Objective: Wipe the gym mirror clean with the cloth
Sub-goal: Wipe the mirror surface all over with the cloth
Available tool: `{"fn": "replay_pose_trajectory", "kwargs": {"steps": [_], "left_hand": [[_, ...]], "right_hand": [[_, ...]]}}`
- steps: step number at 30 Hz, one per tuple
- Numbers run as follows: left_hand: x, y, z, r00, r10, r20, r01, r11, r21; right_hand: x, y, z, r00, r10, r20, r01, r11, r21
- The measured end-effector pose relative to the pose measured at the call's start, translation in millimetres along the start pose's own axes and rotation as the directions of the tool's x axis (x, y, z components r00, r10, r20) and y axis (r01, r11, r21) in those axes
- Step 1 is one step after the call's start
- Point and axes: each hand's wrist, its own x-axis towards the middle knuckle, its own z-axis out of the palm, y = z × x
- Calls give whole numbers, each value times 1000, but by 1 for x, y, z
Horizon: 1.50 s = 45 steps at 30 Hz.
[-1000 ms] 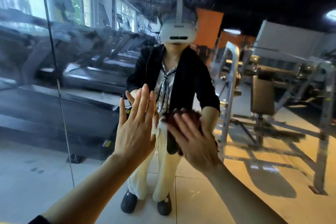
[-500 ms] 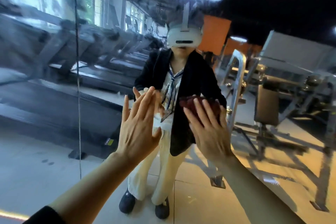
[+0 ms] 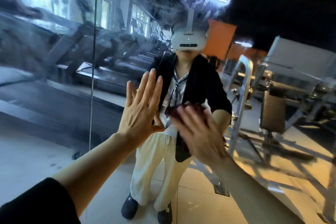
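Nearest the camera, two forearms reach up from the bottom edge toward the glass. The left hand [image 3: 141, 112] lies flat on the mirror [image 3: 54, 87], fingers straight and together, pointing to about one o'clock; it holds nothing and seems to serve as a brace. Just to its three o'clock, the right hand [image 3: 198, 132] is spread wide with straight fingers, pressing the dark red cloth [image 3: 183, 110] against the glass. The cloth shows only at the fingertips, at about eleven o'clock of the palm, and the hand is blurred with motion.

Half a second ago the right hand and cloth sat higher and further toward three o'clock; they have since swept down toward the left hand, much as they lay a second ago. The judgement is that this is a back-and-forth stroke over one central patch, so the wiping is under way but covers little of the pane.

Further off, in the reflection, stands the person in a dark jacket, with a vertical seam [image 3: 93, 60] in the glass at nine o'clock of the hands. Hazy smears remain toward ten o'clock, suggesting much glass is unwiped.
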Motion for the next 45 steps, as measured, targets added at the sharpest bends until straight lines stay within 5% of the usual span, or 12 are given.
{"fn": "replay_pose_trajectory", "kwargs": {"steps": [3,6,14,17,20,23,29,32,37,39,41,45], "left_hand": [[-1,-1,4,1000,-2,0,2,999,33],[-2,1,6,1000,-2,-6,3,999,53],[-3,2,-6,1000,-5,-8,5,1000,16],[-1,-1,-18,998,19,-66,-20,999,-26],[15,-6,-32,991,59,-120,-64,997,-34],[43,0,-43,985,101,-143,-104,994,-17],[95,28,-52,970,174,-169,-169,985,44],[107,32,-52,980,166,-109,-158,984,80],[111,34,-47,988,140,-63,-132,984,123],[111,34,-48,989,131,-74,-123,986,109],[112,34,-49,987,132,-88,-123,987,100],[111,28,-44,974,161,-159,-164,986,-4]], "right_hand": [[51,44,-17,821,530,-212,-529,846,65],[91,47,-21,679,676,-284,-680,726,102],[29,6,-2,1000,2,-24,-3,1000,-30],[2,41,-12,982,179,-59,-183,981,-68],[11,88,-26,729,648,-219,-667,745,-16],[69,105,-35,474,811,-342,-831,541,131],[77,75,-30,850,487,-200,-492,870,26],[22,93,-30,886,427,-182,-438,899,-22],[-6,158,-40,349,874,-339,-901,413,136],[35,172,-47,248,893,-376,-931,327,164],[86,169,-52,308,860,-407,-910,392,138],[166,120,-55,632,698,-336,-738,674,14]]}}
